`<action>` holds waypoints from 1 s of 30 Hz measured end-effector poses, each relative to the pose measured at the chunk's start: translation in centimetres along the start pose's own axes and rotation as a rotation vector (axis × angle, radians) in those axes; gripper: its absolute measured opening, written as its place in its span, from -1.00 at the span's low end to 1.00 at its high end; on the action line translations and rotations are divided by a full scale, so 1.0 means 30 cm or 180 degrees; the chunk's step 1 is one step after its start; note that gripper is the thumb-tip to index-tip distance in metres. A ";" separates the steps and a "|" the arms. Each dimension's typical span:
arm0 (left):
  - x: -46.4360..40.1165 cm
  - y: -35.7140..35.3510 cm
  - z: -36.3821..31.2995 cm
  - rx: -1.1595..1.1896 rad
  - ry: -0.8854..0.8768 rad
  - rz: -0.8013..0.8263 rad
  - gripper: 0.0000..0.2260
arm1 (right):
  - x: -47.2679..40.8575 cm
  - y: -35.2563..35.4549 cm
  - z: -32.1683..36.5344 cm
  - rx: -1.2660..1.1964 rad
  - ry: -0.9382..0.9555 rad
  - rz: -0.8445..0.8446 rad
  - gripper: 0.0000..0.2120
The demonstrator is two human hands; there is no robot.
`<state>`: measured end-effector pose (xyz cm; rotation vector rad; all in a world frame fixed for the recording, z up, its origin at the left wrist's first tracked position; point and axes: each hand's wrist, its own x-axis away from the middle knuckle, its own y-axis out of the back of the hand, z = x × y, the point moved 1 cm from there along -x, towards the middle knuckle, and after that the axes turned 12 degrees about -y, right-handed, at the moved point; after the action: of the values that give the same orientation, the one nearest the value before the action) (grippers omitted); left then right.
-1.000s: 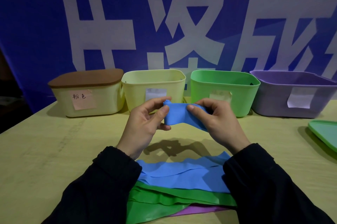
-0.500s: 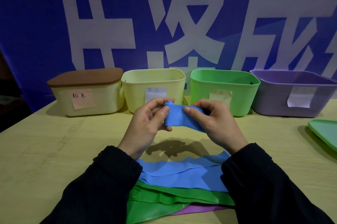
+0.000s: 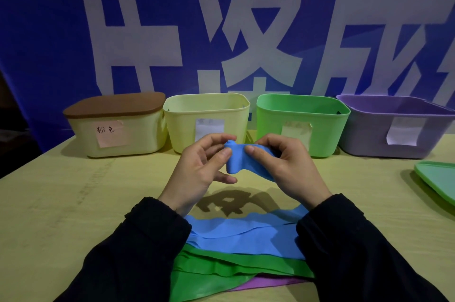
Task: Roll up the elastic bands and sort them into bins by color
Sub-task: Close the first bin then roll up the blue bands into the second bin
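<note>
Both hands are raised above the table, the left hand and right hand each pinching the rolled end of the blue band between thumb and fingertips. The roll's long axis runs left to right between them, and the loose tail drops under the right hand toward the blue, green and purple bands lying between the sleeves. Rolling likely goes on toward the body; neither hand is clearly nearer.

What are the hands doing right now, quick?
Left hand: pinching one end of the blue band.
Right hand: holding the same blue band.
</note>
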<state>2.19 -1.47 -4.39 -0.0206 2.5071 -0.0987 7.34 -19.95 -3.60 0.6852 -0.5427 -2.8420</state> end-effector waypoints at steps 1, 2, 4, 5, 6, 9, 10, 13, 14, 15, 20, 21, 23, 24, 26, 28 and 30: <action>0.001 0.000 0.003 0.0007 -0.0019 0.0045 -0.83 | 0.001 -0.002 0.000 -0.0001 -0.0012 0.0028 -0.80; 0.001 -0.001 0.004 0.0029 -0.0029 0.0076 -0.83 | 0.001 -0.006 0.000 -0.0001 -0.0020 0.0055 -0.79; 0.001 0.000 0.001 0.0101 -0.0012 0.0092 -0.81 | 0.002 -0.012 -0.002 0.0020 -0.0020 0.0088 -0.79; 0.000 0.003 0.002 0.0086 -0.0012 0.0075 -0.83 | 0.003 -0.014 -0.002 0.0027 -0.0015 0.0094 -0.79; -0.001 0.006 0.000 0.0002 -0.0033 0.0055 -0.85 | 0.002 -0.015 -0.002 0.0021 -0.0012 0.0093 -0.78; 0.000 0.006 -0.004 -0.0179 -0.0113 0.0026 -0.78 | 0.003 -0.013 0.002 0.0004 0.0004 0.0085 -0.78; -0.001 0.004 -0.005 -0.0132 -0.0106 0.0000 -0.75 | 0.003 -0.012 0.004 -0.0009 0.0008 0.0087 -0.78; 0.002 0.001 -0.003 -0.0051 -0.0074 0.0010 -0.78 | 0.006 -0.006 0.014 -0.0089 -0.0063 0.0100 -0.76; 0.002 0.001 0.000 -0.0070 -0.0083 0.0030 -0.79 | 0.005 -0.002 0.016 -0.0119 -0.0111 0.0118 -0.75; 0.003 0.004 0.002 -0.0063 -0.0069 0.0040 -0.82 | 0.005 0.003 0.020 -0.0151 -0.0167 0.0166 -0.76; -0.007 0.027 -0.004 -0.0312 -0.0067 -0.0116 -0.79 | 0.006 0.037 0.037 -0.0457 -0.0413 0.0553 -0.90; -0.007 0.028 -0.011 -0.0338 -0.0085 -0.0169 -0.75 | 0.008 0.042 0.040 -0.0531 -0.0432 0.0571 -0.91; -0.008 0.025 -0.024 -0.0277 -0.0105 -0.0301 -0.65 | 0.009 0.044 0.043 -0.0678 -0.0468 0.0512 -0.90; -0.011 0.024 -0.028 -0.0255 -0.0116 -0.0377 -0.62 | 0.007 0.044 0.044 -0.0760 -0.0476 0.0435 -0.90; -0.014 0.026 -0.030 -0.0275 -0.0188 -0.0524 -0.65 | 0.002 0.045 0.042 -0.0943 -0.0500 0.0287 -0.91; -0.015 0.025 -0.032 -0.0277 -0.0242 -0.0598 -0.68 | -0.001 0.047 0.042 -0.1123 -0.0510 0.0289 -0.91; -0.014 0.025 -0.035 -0.0275 -0.0257 -0.0649 -0.70 | -0.001 0.048 0.043 -0.1388 -0.0556 0.0430 -0.87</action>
<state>1.92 -0.62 -3.35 -0.3100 2.4206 -0.0714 6.88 -20.86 -1.96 0.3112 0.0185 -2.7639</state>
